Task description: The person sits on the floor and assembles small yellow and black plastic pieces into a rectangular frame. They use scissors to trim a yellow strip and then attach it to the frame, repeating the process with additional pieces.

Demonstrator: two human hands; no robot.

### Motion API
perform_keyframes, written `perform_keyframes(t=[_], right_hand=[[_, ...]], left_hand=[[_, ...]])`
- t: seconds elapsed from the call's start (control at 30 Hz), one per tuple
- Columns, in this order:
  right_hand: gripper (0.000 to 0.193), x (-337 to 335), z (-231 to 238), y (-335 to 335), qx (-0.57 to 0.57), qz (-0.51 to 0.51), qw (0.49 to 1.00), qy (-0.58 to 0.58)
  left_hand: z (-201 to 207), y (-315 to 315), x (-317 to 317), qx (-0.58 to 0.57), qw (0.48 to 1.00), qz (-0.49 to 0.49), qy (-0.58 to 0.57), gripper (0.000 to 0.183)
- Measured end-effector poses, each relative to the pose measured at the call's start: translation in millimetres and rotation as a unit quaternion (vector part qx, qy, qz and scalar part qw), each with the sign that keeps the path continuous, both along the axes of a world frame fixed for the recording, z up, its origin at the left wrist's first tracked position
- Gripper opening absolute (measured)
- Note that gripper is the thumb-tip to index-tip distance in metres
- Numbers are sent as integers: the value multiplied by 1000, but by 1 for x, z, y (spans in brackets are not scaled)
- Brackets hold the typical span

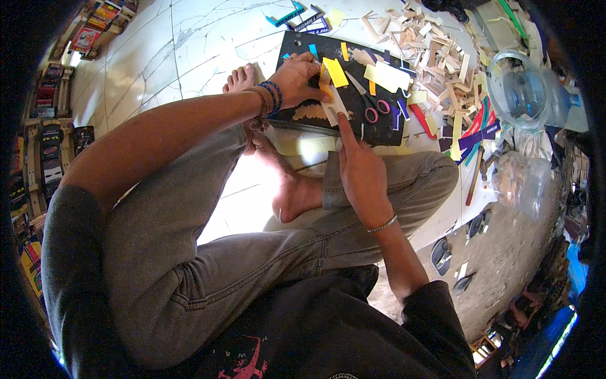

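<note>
A low black board (293, 47) lies in front of me. On it my left hand (297, 81), fingers bent and closed, pinches an orange-yellow strip (324, 88) against a pale flat wooden piece (338, 106). From below, my right hand (365, 180) stretches its index finger onto the lower end of that wooden piece, with the other fingers curled under the palm. Beside the strip is a bright yellow slip (335, 72). Scissors with purple-pink handles (372, 115) lie right of the wooden piece, near a cream paper sheet (386, 76).
Small pale wooden pieces (442, 60) form a heap at the far right. Coloured strips (476, 136), a hammer (475, 177) and clear plastic jugs (521, 183) lie further right. Wooden racks of packs (50, 151) stand at the left. My bare foot (290, 192) rests near the board.
</note>
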State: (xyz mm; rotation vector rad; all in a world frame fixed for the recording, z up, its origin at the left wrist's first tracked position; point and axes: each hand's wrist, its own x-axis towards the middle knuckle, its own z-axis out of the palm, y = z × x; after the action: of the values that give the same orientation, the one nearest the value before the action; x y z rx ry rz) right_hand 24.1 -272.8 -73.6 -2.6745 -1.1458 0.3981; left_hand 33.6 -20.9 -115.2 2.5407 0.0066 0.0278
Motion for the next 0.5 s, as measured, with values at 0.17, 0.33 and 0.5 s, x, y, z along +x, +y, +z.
perform_keyframes(t=[0.17, 0.33, 0.5], right_hand=[[74, -3, -3, -1, 4, -3, 1000, -3], [73, -7, -10, -4, 6, -5, 1000, -17], [73, -9, -16, -7, 30, -9, 999, -23]], left_hand=[[-1, 0, 0, 2, 1000, 6, 2, 51], [-4, 3, -1, -3, 1000, -15, -13, 50], [-7, 3, 0, -5, 999, -20, -32, 51]])
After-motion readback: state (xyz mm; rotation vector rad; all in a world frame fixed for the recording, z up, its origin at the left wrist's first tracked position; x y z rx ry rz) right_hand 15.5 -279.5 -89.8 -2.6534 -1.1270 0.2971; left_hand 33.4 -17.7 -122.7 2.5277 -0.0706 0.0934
